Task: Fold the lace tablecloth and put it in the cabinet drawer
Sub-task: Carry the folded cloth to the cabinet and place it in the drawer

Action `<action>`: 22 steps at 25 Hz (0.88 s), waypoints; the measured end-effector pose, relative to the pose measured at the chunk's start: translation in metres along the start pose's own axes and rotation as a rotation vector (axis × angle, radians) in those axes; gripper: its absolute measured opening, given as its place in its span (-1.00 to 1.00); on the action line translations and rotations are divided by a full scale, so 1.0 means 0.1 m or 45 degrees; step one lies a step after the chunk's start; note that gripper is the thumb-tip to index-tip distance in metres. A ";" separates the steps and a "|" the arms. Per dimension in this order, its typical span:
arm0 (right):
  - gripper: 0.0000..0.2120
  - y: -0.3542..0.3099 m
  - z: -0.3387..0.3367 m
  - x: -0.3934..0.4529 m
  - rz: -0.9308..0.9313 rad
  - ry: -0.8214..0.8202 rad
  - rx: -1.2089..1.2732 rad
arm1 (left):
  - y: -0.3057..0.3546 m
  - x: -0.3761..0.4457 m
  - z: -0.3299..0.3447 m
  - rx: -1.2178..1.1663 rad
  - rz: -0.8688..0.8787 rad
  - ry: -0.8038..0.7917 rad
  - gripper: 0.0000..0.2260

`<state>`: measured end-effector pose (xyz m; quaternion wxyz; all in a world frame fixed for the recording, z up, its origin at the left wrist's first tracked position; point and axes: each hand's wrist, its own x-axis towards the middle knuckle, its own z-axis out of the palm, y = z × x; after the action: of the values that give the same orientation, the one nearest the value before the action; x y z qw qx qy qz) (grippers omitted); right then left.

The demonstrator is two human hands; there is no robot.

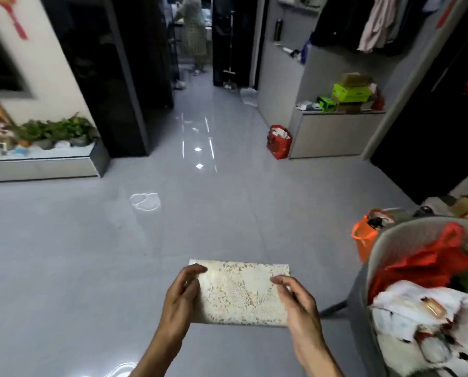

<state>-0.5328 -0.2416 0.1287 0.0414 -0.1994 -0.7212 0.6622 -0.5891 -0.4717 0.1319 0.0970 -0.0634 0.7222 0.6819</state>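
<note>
While the glossy grey tiled floor [64,254] reflects the ceiling lights, a low cabinet [39,165] with leafy green plants [56,130] on its top stands at the far left. Toward the middle, the left hand [182,293] grips the left edge of the lace tablecloth [241,293], with the thumb on top and the fingers curled around the side. The tablecloth is folded into a flat, cream rectangle with an openwork floral pattern, and it is held in the air above the floor, between both hands. The right hand [298,303] pinches its right edge in the same way. Further right, a red paper bag [279,142] stands beside a grey cabinet [333,134], and a rounded grey chair [406,240] carries crumpled red and white fabric.
</note>
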 end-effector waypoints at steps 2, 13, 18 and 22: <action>-0.74 -0.20 0.59 0.33 0.032 -0.291 -0.003 | 0.06 0.34 -0.55 -0.043 -0.009 0.100 -0.72; -0.39 -0.81 3.39 2.97 -0.011 -0.985 -0.062 | 0.33 2.60 -2.68 -0.079 0.003 0.298 -0.49; -0.32 -1.27 5.07 3.83 0.001 -1.233 -0.186 | 0.49 3.50 -3.89 -0.119 -0.019 0.425 -0.39; -0.35 -1.43 6.60 4.31 0.019 -1.288 -0.248 | 0.41 4.30 -4.99 -0.184 -0.004 0.608 -0.45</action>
<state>-1.1751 -0.7201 0.1006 -0.3362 0.1379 -0.7078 0.6057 -1.0436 -0.9491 0.1000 -0.0800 -0.2306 0.6739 0.6974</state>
